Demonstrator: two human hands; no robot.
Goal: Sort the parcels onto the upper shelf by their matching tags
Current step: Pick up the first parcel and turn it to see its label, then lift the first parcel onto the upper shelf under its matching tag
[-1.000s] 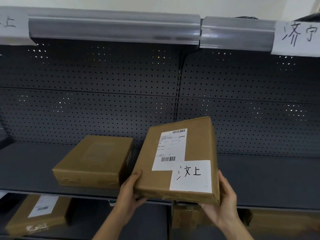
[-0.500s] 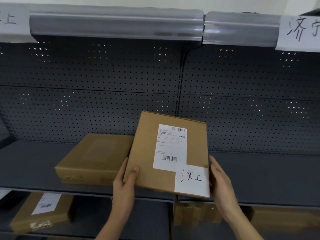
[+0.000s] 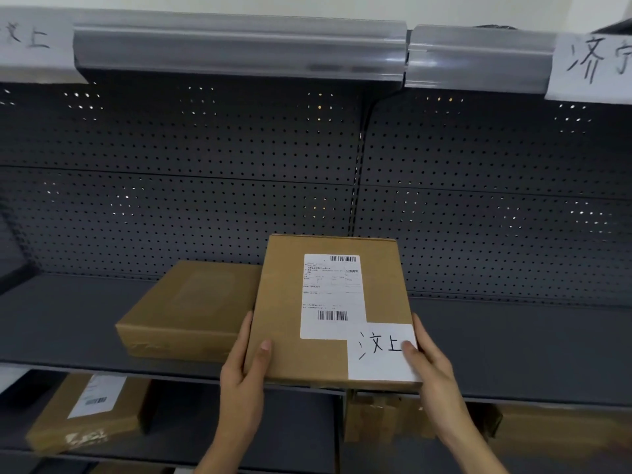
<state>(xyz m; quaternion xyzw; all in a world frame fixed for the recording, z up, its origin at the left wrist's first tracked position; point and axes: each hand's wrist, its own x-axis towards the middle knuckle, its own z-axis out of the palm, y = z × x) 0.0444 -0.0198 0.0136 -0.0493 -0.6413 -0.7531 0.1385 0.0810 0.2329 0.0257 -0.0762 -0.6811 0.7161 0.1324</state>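
I see the flat brown cardboard parcel (image 3: 328, 313) w/ white handwritten tag (image 3: 381, 352) at frame centre, resting on the dark grey metal shelf (image 3: 513, 350). Left hand (image 3: 244, 374) grips its lower-left edge, right hand (image 3: 432, 367) its lower-right corner, thumb on tag. A second plain brown box (image 3: 191, 309) lies just left.

parcel (image 3: 284, 323): matt brown cardboard
labels (image 3: 333, 295): smooth white paper
shelf (image 3: 513, 343): matt dark metal
back panel (image 3: 171, 200): perforated metal
rail (image 3: 239, 49): glossy clear plastic

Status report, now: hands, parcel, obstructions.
Left hand and right hand grip the flat brown cardboard parcel tagged 汶上, near edge overhanging the dark shelf. Plain brown cardboard box close on its left.
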